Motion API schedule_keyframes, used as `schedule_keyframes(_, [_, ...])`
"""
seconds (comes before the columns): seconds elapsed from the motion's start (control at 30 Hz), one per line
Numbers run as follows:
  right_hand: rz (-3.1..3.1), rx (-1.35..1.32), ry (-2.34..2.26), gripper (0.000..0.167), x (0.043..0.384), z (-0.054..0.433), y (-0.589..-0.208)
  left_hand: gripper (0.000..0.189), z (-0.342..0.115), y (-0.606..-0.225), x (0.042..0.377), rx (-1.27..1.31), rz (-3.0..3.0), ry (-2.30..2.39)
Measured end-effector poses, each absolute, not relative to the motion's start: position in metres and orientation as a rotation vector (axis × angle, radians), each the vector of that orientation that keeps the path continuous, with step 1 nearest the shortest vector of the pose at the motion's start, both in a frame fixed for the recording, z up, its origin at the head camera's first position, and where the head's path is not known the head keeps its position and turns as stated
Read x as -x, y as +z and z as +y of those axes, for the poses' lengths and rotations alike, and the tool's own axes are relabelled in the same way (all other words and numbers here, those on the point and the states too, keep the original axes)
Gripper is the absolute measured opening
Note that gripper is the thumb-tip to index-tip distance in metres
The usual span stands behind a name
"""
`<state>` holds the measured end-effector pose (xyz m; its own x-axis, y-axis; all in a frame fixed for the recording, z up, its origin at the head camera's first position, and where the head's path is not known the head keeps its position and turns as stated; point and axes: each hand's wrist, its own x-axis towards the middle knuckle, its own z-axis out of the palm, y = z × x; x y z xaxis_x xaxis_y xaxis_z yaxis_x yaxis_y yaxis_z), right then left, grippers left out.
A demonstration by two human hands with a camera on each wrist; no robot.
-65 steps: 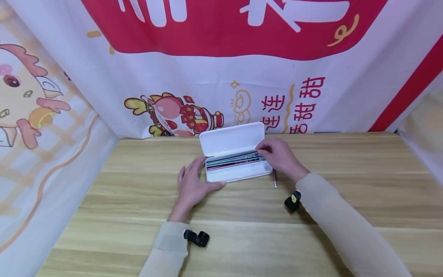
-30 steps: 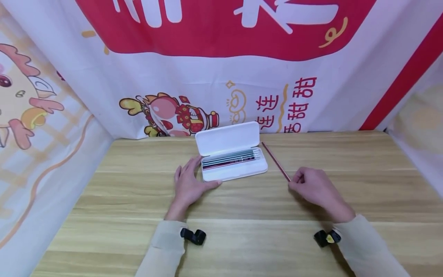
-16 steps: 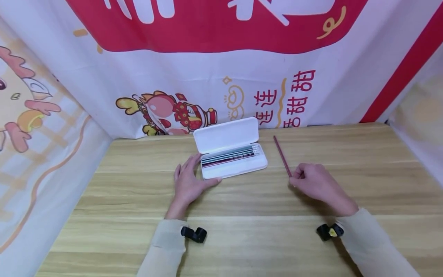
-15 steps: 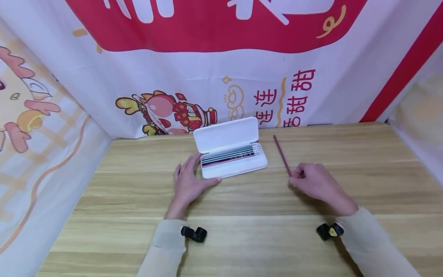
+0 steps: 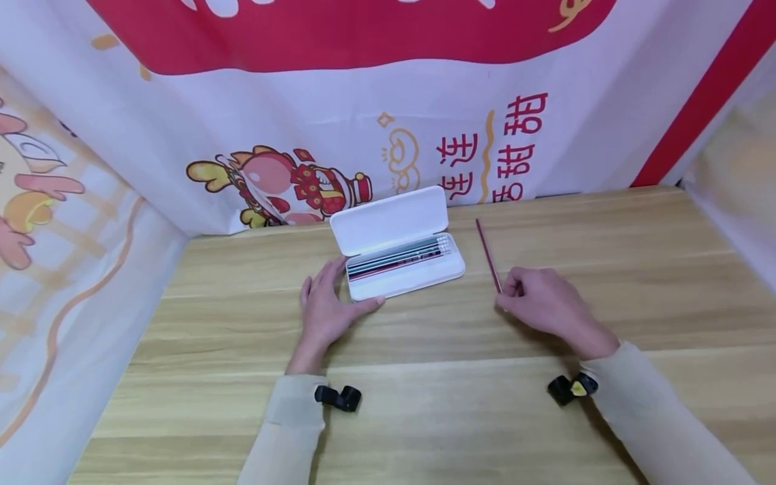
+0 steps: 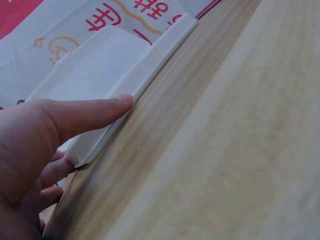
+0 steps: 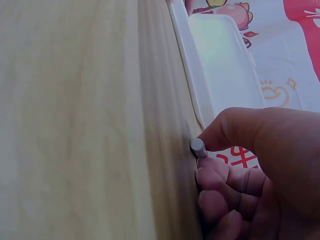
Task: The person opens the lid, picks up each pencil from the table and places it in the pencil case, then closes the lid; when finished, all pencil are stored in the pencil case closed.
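An open white pencil case [image 5: 418,275] lies on the wooden table, its lid [image 5: 391,221] raised at the back. Several dark green and dark red pencils [image 5: 397,260] lie side by side in it. My left hand [image 5: 327,310] holds the case at its left end; in the left wrist view the thumb [image 6: 95,116] rests along the front edge, other fingers at the corner. Right of the case, my right hand [image 5: 545,300] pinches the near end of a dark red pencil [image 5: 487,252] pointing away from me. The right wrist view shows that pencil's blunt pale end [image 7: 198,145] between thumb and fingers.
A printed white and red cloth [image 5: 339,101] hangs behind the table [image 5: 448,417], and another patterned cloth [image 5: 79,236] hangs at the left. Black wrist cameras [image 5: 338,397] are strapped over the sleeves.
My right hand has gone from the case's right end to the table at the right, pinching the red pencil, which now points more straight away. My left hand stays at the case.
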<state>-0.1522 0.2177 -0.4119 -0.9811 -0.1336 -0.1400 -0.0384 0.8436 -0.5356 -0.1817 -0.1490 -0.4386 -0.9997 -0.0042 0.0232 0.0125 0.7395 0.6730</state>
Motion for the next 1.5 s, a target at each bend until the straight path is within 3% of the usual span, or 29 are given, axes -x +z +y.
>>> schedule_keyframes(0.23, [2.925, 0.248, -0.776, 0.019, 0.157, 0.213, -0.410, 0.105, -0.151, -0.435, 0.181, 0.014, -2.891, -1.132])
schedule_keyframes(1.5, [2.953, 0.240, -0.794, 0.021, 0.151, 0.214, -0.420, 0.106, -0.149, -0.438, 0.181, 0.029, -2.918, -1.099])
